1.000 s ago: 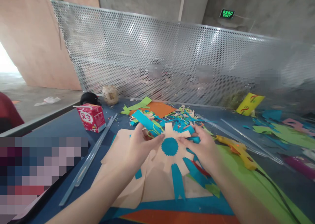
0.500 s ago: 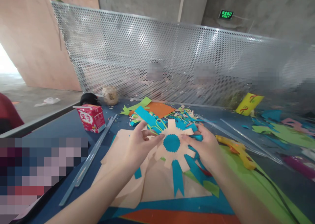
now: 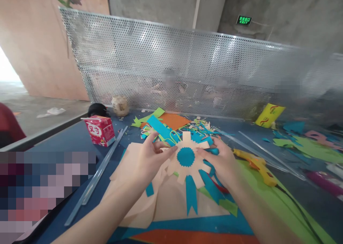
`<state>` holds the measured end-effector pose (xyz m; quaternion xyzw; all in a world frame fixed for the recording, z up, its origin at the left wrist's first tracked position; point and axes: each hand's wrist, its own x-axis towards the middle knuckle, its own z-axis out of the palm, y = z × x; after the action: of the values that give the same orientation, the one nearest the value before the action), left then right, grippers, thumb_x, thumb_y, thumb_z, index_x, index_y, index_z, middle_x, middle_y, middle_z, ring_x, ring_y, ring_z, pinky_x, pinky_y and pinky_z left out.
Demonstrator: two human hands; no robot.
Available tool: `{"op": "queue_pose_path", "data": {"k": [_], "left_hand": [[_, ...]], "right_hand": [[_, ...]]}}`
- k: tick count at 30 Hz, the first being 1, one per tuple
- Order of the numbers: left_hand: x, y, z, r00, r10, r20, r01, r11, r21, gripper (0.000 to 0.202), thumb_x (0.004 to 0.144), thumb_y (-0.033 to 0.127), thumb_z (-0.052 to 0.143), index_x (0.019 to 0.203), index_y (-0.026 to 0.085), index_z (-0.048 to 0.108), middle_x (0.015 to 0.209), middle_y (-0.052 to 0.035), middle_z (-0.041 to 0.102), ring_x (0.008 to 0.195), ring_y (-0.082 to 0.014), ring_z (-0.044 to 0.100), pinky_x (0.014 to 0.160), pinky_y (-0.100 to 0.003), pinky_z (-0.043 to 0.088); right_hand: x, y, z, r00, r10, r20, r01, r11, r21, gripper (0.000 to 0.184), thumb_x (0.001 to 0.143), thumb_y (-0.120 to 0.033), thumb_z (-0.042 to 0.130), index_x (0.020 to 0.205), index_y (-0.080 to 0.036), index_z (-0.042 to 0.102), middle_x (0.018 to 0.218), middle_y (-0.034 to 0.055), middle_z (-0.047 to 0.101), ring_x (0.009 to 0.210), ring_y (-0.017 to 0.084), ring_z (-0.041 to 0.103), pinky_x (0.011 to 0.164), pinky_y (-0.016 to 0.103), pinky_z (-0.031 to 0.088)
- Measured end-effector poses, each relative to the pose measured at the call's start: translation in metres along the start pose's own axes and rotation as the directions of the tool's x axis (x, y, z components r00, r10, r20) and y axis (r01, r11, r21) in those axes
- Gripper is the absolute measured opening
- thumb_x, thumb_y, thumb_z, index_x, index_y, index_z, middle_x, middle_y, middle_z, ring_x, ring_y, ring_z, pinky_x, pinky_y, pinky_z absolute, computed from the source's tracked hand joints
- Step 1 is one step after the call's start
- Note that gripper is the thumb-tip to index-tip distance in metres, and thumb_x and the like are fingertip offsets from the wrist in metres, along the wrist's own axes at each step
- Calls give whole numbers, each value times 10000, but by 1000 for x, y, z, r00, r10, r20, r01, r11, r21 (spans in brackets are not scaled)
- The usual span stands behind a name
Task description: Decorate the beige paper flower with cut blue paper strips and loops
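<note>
Shift since the frame a second ago: the cream rosette with the toothed blue centre sits a little farther from the body, thumbs slightly wider apart. The green loops behind its upper left edge show more fully, and a bit of green now appears between the lower left petals. The background also sits lower, so the head itself tilts a little.

Head view (sole camera): the rosette is held face up above the cream sheets on the counter. Right hand: grip clamped on the rosette's right side, thumb on the face, fingers behind by the blue pieces. Left hand: thumb against the left edge, fingers curled behind; cannot tell whether its grip pinches the paper. A notched blue strip hangs below the petals; another blue strip slants up beside the left fingers.

Around: yellow glue gun by the green sheet, near the right forearm; paper scraps beyond the hands.

Judgement: a small handling adjustment. Petals, centre and hanging strip look unaltered, so nothing appears newly added or removed.
</note>
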<state>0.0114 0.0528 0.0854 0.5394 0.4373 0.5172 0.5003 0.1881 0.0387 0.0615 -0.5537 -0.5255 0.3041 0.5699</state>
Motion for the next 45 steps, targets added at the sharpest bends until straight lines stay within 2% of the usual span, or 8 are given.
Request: {"op": "queue_pose_path", "data": {"k": [6, 10, 13, 16, 19, 24, 30, 45], "left_hand": [[0, -7, 1, 999, 36, 20, -36, 999, 2, 729, 608, 296, 668, 1201, 153, 269, 671, 26, 574, 647, -134, 568, 595, -250, 436], [3, -16, -1, 989, 143, 34, -146, 982, 123, 745, 639, 357, 633, 1252, 179, 249, 1011, -104, 550, 860, -198, 565, 672, -309, 462], [4, -17, -7, 886, 446, -126, -368, 843, 393, 846, 628, 389, 639, 1307, 203, 170, 1304, -164, 309, 1154, -273, 374, 830, -391, 412], [2, -10, -15, 751, 656, -68, -462, 597, 655, 888, 607, 408, 650, 1326, 224, 163, 1398, -136, 154, 1271, -307, 148, 975, -481, 231], [-4, -1, -16, 836, 546, 57, -429, 586, 687, 793, 654, 414, 601, 1318, 219, 215, 1375, -125, 266, 1255, -306, 212, 988, -490, 191], [-7, 1, -7, 952, 300, 66, -296, 836, 462, 704, 659, 369, 606, 1272, 201, 304, 1287, -127, 413, 1184, -275, 362, 935, -422, 310], [-2, -4, -1, 979, 96, 179, -107, 993, 51, 418, 668, 307, 618, 1050, 185, 499, 907, -69, 634, 818, -184, 593, 720, -304, 456], [-5, -3, 0, 971, -133, 198, 181, 951, -250, 235, 589, 248, 705, 795, 158, 637, 763, -27, 655, 701, -137, 581, 640, -231, 438]], "right_hand": [[1, 2, 1, 998, 62, -9, -61, 990, 129, 346, 585, -356, 685, 869, -196, 569, 795, 26, 622, 666, 179, 603, 591, 290, 482], [2, -1, 1, 995, 99, 16, -100, 963, 250, 390, 586, -350, 689, 917, -190, 559, 810, 35, 615, 698, 190, 604, 648, 335, 490], [1, -3, 2, 990, 138, 36, -143, 948, 286, 411, 562, -329, 710, 916, -191, 554, 806, 21, 600, 708, 190, 604, 677, 351, 487], [0, -3, 2, 988, 141, 69, -155, 940, 305, 397, 558, -315, 711, 901, -196, 552, 775, 6, 588, 696, 183, 604, 666, 341, 488], [-1, -3, 1, 989, 91, 116, -123, 943, 309, 295, 599, -299, 682, 851, -201, 563, 751, 3, 589, 666, 164, 597, 624, 311, 488], [-2, -2, 1, 995, 50, 89, -71, 966, 250, 236, 617, -298, 666, 813, -212, 569, 733, -9, 589, 641, 147, 589, 586, 275, 479], [0, -1, 1, 994, 74, 81, -83, 991, 108, 322, 604, -360, 668, 867, -204, 569, 776, 26, 610, 683, 191, 607, 597, 303, 488], [0, 2, 1, 991, 105, 78, -110, 992, 61, 378, 596, -364, 681, 924, -212, 571, 789, 19, 633, 704, 195, 610, 628, 298, 477]]}}
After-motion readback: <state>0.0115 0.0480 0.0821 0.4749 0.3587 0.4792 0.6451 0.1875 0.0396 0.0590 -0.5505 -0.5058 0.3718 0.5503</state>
